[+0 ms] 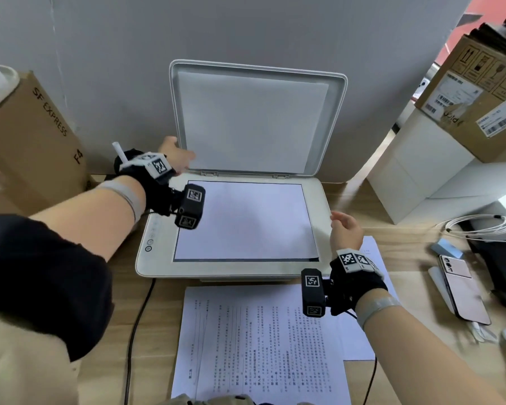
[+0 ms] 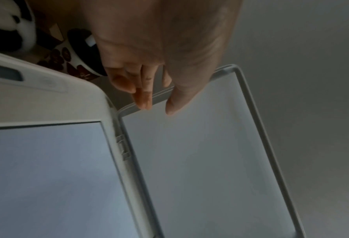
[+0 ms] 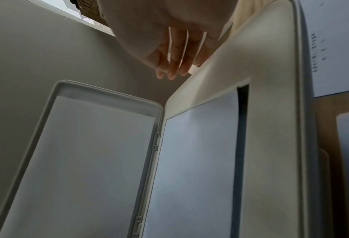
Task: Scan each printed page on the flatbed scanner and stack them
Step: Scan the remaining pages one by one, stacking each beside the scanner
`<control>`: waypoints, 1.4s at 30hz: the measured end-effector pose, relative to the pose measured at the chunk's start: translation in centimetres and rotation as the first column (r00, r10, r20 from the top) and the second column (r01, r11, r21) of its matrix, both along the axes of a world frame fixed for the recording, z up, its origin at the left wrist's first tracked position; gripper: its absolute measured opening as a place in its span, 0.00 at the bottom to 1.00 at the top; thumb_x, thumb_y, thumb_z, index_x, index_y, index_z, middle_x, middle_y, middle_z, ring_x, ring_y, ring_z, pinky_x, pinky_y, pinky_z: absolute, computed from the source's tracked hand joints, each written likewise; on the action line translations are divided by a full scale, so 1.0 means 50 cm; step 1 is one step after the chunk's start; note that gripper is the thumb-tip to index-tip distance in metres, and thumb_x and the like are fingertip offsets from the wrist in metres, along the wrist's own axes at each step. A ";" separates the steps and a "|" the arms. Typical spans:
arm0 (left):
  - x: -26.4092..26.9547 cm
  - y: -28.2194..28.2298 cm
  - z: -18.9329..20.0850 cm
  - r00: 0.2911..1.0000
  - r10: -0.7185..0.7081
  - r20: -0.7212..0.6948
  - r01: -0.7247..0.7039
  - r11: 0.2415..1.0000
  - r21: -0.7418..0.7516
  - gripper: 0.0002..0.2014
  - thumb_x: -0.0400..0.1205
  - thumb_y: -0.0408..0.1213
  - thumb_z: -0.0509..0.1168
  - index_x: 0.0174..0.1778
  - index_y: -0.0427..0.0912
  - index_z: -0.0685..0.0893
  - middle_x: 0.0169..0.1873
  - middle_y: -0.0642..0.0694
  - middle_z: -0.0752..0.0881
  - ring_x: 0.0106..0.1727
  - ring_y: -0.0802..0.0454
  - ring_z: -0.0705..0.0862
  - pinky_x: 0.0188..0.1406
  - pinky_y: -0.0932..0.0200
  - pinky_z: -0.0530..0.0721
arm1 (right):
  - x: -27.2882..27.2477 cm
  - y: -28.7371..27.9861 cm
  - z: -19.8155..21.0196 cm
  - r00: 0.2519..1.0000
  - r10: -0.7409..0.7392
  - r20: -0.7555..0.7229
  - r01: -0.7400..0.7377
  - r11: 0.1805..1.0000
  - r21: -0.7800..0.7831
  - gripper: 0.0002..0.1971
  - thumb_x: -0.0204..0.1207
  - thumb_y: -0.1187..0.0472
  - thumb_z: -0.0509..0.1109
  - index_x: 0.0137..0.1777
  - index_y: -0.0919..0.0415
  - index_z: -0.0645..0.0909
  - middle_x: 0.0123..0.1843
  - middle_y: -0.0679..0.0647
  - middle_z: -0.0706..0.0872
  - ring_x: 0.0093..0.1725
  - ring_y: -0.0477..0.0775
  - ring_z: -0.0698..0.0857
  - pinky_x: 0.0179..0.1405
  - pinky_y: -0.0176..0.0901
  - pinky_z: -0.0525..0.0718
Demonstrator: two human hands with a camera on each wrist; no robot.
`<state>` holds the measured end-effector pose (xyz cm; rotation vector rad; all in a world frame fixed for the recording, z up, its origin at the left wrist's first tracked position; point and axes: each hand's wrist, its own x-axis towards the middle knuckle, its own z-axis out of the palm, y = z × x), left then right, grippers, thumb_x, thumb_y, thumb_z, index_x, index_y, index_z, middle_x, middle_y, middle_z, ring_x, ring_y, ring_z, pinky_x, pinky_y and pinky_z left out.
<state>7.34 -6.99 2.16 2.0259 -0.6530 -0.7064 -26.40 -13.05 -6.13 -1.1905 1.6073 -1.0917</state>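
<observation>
Desk, one scanner, two hands

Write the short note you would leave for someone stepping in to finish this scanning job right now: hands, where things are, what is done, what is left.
Left hand: fingers at the left edge of the raised lid, thumb in front, fingers behind; no firm grip shows.
Right hand: open, holding nothing, by the right side of the scanner.
One sheet lies blank side up on the glass.
A printed page lies on the desk in front of the scanner, another page to its right.
Done: sheet placed.
Left: lower the lid, scan, move the sheet off; repeat for the rest.
</observation>
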 end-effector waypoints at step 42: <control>0.013 0.271 -0.186 0.982 0.077 0.170 -0.126 0.946 0.299 0.16 0.82 0.33 0.55 0.27 0.34 0.73 0.35 0.34 0.79 0.41 0.39 0.74 0.30 0.53 0.63 | -0.052 0.070 0.022 0.966 0.050 -0.255 -0.026 0.995 0.098 0.17 0.79 0.63 0.57 0.64 0.59 0.80 0.59 0.59 0.85 0.53 0.58 0.80 0.51 0.42 0.73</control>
